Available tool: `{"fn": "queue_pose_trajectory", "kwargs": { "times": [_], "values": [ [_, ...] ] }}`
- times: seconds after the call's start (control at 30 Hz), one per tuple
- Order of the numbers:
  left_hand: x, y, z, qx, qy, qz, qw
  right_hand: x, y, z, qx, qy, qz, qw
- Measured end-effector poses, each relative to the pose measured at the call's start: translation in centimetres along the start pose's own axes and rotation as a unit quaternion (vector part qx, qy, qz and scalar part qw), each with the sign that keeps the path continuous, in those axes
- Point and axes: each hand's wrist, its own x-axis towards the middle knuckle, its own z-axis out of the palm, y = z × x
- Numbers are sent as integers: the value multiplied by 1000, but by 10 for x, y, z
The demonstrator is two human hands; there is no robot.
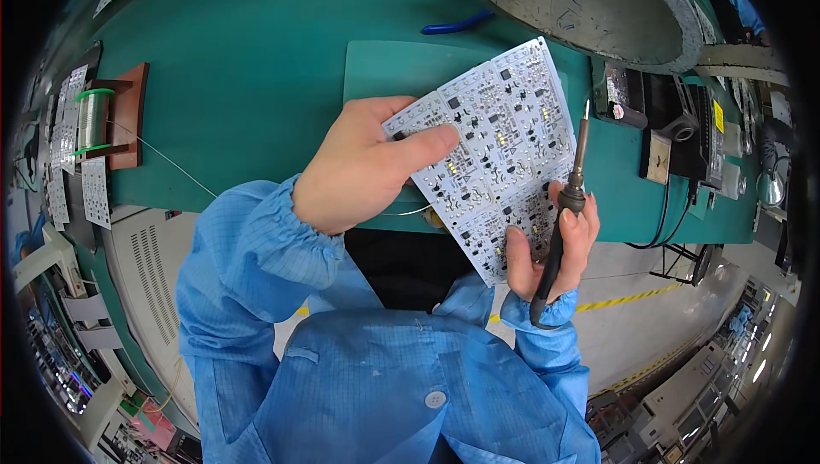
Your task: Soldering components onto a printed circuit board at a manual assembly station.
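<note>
**Circuit board held up over the green bench**

The left hand (pixel 363 169) grips the white circuit board (pixel 500 148) by its left edge, thumb flat across its face, tilted above the green mat (pixel 384 71). The right hand (pixel 551 246) steadies the lower corner, fingers wrapped around a soldering iron (pixel 568 208) pointing upward beside the board.

A green workbench (pixel 256 54) stands over grey floor (pixel 632 327) marked by a yellow line (pixel 628 299).

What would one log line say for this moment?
left hand: grips white circuit board | right hand: holds soldering iron, fingers also on board | solder spool: far left on green table
</note>
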Motion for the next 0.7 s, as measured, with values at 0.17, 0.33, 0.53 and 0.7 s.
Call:
{"fn": "queue_pose_trajectory", "kwargs": {
  "times": [0.17,0.33,0.53,0.7],
  "values": [
    [-1,-2,-1,98,19,33,994,4,0,-3,31,6,5,999],
    [2,-1,-8,101,23,0,995,11,-7,-21,109,7,-23,994],
    [1,2,-6,125,22,5,992,35,-21,-23,243,30,30,969],
    [0,-1,-8,152,23,34,988,43,-22,-19,290,-6,47,956]
  ]
}}
